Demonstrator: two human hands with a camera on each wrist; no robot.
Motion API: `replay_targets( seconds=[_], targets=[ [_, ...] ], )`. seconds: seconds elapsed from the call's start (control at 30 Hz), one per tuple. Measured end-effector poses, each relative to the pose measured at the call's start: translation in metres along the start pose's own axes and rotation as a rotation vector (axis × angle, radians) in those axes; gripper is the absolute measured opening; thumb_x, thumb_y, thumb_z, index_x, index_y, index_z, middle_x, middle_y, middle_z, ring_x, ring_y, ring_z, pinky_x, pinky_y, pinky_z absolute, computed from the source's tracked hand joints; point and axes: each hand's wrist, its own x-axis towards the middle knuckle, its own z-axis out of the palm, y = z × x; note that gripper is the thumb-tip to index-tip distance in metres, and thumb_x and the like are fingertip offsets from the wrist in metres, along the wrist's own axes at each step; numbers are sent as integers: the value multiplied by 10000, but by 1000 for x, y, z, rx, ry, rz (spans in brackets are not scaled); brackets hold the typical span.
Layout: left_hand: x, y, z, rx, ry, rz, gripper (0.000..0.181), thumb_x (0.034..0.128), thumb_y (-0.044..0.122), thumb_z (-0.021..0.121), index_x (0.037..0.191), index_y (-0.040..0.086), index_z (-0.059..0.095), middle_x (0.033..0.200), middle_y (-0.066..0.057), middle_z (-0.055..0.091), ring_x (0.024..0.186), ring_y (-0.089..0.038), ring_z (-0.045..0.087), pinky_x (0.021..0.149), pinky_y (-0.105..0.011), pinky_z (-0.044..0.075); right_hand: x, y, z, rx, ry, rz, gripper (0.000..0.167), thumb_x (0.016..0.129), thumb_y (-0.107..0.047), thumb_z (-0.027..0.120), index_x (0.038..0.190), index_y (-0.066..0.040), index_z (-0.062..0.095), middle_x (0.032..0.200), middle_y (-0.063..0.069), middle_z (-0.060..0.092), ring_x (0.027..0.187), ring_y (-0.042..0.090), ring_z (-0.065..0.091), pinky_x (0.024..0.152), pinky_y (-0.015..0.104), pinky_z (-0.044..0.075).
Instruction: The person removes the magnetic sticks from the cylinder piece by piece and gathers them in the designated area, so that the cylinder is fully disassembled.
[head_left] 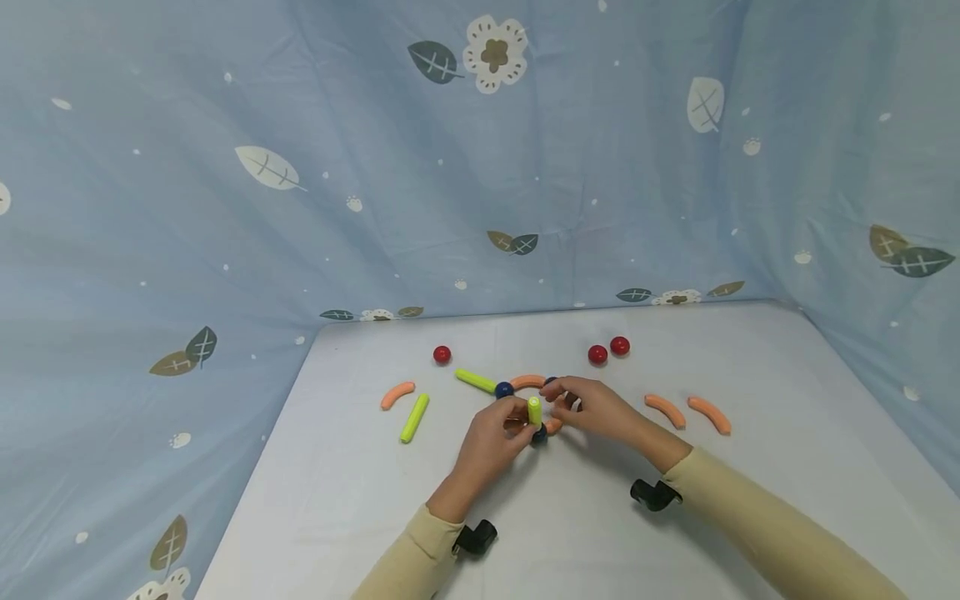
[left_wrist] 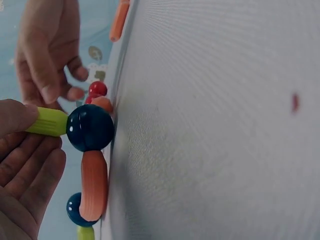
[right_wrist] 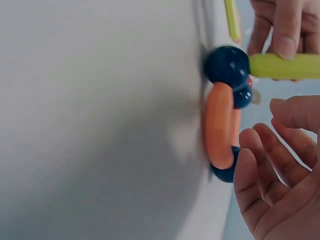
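Note:
My left hand [head_left: 491,437] pinches a yellow-green rod [head_left: 535,411] that stands upright on a dark blue ball [head_left: 538,435]. In the left wrist view the rod [left_wrist: 49,121] meets the ball [left_wrist: 90,128], and a curved orange piece [left_wrist: 94,185] joins it to another blue ball. My right hand [head_left: 600,410], fingers loosely bent and holding nothing, is beside the ring of orange pieces and blue balls; in the right wrist view the hand [right_wrist: 282,170] is near an orange piece [right_wrist: 219,125]. Another yellow-green rod [head_left: 476,381] lies flat, touching a blue ball [head_left: 504,390].
On the white table [head_left: 360,500] lie a loose yellow-green rod [head_left: 414,418] and a curved orange piece [head_left: 397,395] at left, two orange pieces [head_left: 665,411] at right, and red balls [head_left: 442,355] farther back. A patterned blue cloth [head_left: 420,167] hangs behind.

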Motion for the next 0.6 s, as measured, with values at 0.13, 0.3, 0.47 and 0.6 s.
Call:
replay_targets(
  seconds=[0.13,0.3,0.47,0.6],
  targets=[
    [0,-1,0,15,1,-7,202,926,74,747,1110,107,672,1078,-20,706,1003,-136,700,822,-265,596,-10,3,8,36,6,4,302,949,-92,714,1241,-33,663,1138,109,697,870,158,638,681,258,541],
    [0,-3,-1,-4,-1,-23,190,937,70,731,1113,120,677,1090,-10,707,1021,-143,700,837,-257,591,-16,4,20,49,33,23,334,921,-115,759,1242,-90,671,1153,64,695,836,121,609,659,250,531],
    [0,-2,-3,-26,-11,-33,223,930,63,740,1136,115,672,1115,-16,702,1041,-161,695,848,-266,590,-15,4,32,63,30,51,340,902,-150,789,1223,-141,675,1119,-6,698,851,84,604,697,245,539],
    [-1,-2,-3,-23,-15,-30,240,917,69,759,1137,113,671,1113,-20,703,1038,-159,693,848,-263,589,-13,3,37,68,31,90,323,902,-165,791,1203,-139,679,1046,-53,677,815,82,582,651,239,526]
  ],
)
